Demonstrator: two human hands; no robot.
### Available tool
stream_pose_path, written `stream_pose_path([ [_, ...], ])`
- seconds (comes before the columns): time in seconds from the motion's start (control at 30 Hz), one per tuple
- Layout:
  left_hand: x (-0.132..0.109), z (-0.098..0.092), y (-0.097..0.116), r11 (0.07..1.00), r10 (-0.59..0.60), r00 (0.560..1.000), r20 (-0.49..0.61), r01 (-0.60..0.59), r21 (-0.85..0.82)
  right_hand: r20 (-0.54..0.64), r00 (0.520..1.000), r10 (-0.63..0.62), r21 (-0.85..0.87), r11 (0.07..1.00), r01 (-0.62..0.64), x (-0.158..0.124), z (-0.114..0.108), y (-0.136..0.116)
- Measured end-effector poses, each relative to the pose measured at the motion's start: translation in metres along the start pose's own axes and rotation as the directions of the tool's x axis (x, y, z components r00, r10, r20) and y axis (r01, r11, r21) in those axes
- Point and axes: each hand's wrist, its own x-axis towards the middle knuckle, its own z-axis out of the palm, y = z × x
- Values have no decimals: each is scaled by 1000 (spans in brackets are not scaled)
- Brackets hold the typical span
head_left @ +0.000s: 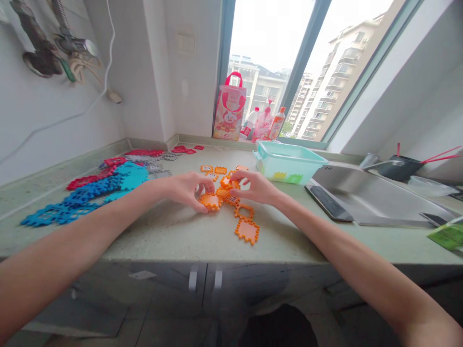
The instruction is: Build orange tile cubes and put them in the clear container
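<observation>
Both hands pinch orange tiles mid-counter, well inside its front edge.

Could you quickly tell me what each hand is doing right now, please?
Left hand: closed on an orange tile.
Right hand: fingers curled on the orange tile cluster.

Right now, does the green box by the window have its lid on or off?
Lid on, it seems. The green box shows a flat lid with a raised rim covering its top, and none of its inside can be seen.
</observation>
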Motion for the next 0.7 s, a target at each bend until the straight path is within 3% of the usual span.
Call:
stream_pose_path([
  [0.13, 0, -4, -3, 999, -42, 999, 13, 42, 8, 80, 997, -6, -21, 1000, 7, 3, 13, -7],
  [0.3, 1, -8, -8, 997, -80, 997, 16, 80, -4, 98, 995, 9, -73, 997, -2, 3, 14, -2],
  [0.53, 3, -5, -18, 999, -35, 998, -52, 35, -8, 9, 994, 110, -10, 994, -110, 1, -5, 17],
  [0.7, 14, 10, -19, 999, -27, 990, -142, 21, -42, -108, 993, 56, 50, 997, -51, 1, -10, 0],
])
